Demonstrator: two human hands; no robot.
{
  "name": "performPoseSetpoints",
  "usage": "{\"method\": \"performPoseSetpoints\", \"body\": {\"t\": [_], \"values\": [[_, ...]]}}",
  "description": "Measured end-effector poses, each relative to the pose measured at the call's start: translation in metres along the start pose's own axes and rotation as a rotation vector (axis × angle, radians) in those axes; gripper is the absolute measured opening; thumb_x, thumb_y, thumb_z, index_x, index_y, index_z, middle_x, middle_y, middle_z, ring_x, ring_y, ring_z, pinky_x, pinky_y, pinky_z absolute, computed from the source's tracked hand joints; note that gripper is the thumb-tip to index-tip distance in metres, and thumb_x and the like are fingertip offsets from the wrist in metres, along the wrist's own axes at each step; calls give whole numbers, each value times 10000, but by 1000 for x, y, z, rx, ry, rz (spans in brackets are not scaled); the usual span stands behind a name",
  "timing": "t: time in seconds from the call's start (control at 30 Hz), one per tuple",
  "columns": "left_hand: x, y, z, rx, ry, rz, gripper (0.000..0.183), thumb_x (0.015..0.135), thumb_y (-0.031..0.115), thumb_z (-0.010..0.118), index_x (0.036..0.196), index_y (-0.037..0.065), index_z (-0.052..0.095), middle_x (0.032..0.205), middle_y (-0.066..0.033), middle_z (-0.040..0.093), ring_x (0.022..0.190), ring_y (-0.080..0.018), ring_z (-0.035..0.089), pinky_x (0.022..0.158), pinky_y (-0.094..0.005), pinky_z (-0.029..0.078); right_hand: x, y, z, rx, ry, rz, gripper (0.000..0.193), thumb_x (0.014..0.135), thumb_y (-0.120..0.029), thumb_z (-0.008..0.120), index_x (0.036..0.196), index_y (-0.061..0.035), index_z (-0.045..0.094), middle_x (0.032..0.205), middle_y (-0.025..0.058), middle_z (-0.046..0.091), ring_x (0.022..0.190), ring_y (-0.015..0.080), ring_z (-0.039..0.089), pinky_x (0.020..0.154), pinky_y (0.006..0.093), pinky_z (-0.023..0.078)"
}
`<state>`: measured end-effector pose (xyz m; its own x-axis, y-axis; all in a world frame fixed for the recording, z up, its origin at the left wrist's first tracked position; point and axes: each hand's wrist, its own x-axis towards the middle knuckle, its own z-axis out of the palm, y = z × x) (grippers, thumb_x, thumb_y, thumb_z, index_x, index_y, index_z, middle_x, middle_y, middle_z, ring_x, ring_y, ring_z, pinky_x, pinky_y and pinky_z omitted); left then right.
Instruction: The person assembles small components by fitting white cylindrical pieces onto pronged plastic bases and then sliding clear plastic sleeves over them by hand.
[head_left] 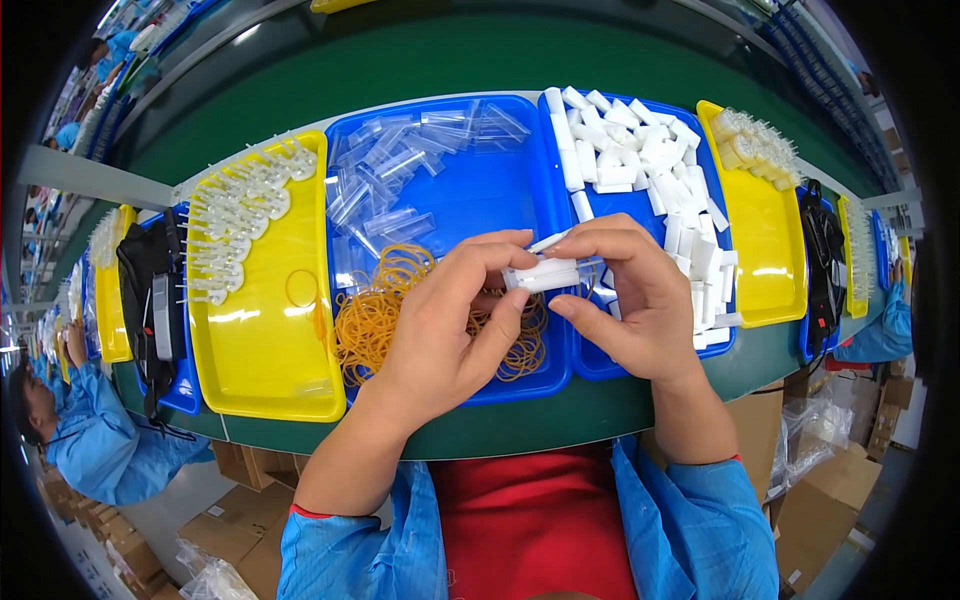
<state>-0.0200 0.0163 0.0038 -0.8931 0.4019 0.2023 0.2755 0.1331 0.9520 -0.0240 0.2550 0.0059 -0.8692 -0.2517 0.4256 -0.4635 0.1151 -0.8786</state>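
Over the border between two blue trays, my left hand (435,330) grips a white block (542,277) between thumb and fingers. My right hand (640,295) pinches the other end, where a clear plastic sleeve (592,270) shows around or against the block; my fingers partly hide how they fit. Below my left hand lies a heap of orange rubber bands (370,328) in the left blue tray (490,205). Clear plastic tubes (385,180) are scattered in its far part. Beside my right hand, many loose white blocks (655,155) fill the right blue tray (640,96).
A yellow tray (262,365) on the left holds white pieces with thin pins (235,215). Another yellow tray (765,270) on the right holds clear-and-white pieces (755,150). Black bags (150,290) lie farther left. A person in blue (110,430) sits at left. Cardboard boxes (830,490) stand below the table.
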Motion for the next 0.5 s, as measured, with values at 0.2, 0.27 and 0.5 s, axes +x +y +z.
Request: {"method": "performPoseSetpoints", "body": {"t": [0.2,0.27,0.5], "values": [[-4,-1,4,-345,90,-176,273,1114,-14,620,1384,-14,577,1383,-178,692,1063,-157,755,858,-298,642,-2,-1,-5,-174,85,-12,491,881,-10,900,1337,-53,724,1217,119,759,1156,259,722,986,374,570],[-2,1,2,-362,84,-162,279,1135,4,574,1412,-12,542,1391,-190,691,1094,-195,765,882,-310,646,-1,-1,-6,-224,108,2,511,879,-5,897,1353,-61,716,1206,108,764,1154,257,721,973,371,564],[0,3,4,-409,89,-167,267,1174,55,508,1432,-10,511,1312,-202,728,1068,-228,793,890,-324,659,-4,2,3,-252,99,6,558,865,-7,905,1380,-81,702,1209,67,804,1125,234,704,939,365,547]]}}
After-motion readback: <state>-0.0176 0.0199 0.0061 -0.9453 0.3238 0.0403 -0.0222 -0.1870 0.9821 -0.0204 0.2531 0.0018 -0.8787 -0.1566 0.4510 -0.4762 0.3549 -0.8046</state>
